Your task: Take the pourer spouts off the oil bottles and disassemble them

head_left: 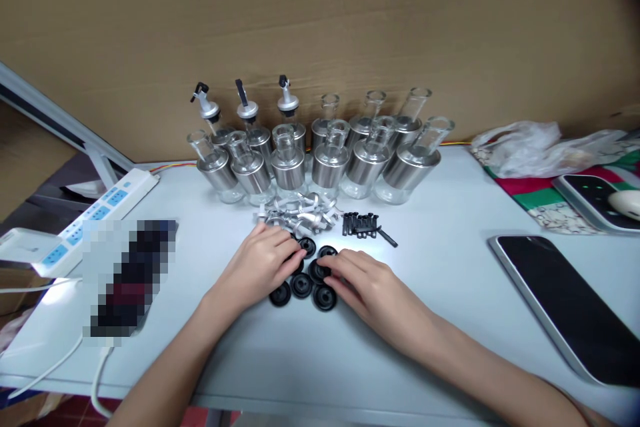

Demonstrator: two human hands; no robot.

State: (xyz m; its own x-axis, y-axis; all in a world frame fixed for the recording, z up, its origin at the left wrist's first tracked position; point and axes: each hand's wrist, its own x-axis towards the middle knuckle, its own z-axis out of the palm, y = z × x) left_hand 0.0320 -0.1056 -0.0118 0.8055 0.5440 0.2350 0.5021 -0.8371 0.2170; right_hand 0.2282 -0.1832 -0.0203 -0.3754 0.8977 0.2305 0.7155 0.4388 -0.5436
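Observation:
My left hand (263,263) rests palm down on the white table (425,267), fingers curled onto a cluster of black round rubber rings (303,285). My right hand (365,280) lies opposite it, fingertips pinching one ring at the cluster's right side. Just behind the hands lie a heap of silver metal spout parts (297,213) and a small pile of black plastic stoppers (363,225). Further back stand two rows of glass bottles with steel sleeves (320,160); three at the back left carry pourer tops (245,107).
A white power strip (100,210) lies at the left edge, beside a blurred dark object (127,280). A tablet (565,303) lies at the right, with a plastic bag (530,147), patterned cloth and a dark device behind it. A cardboard wall closes the back.

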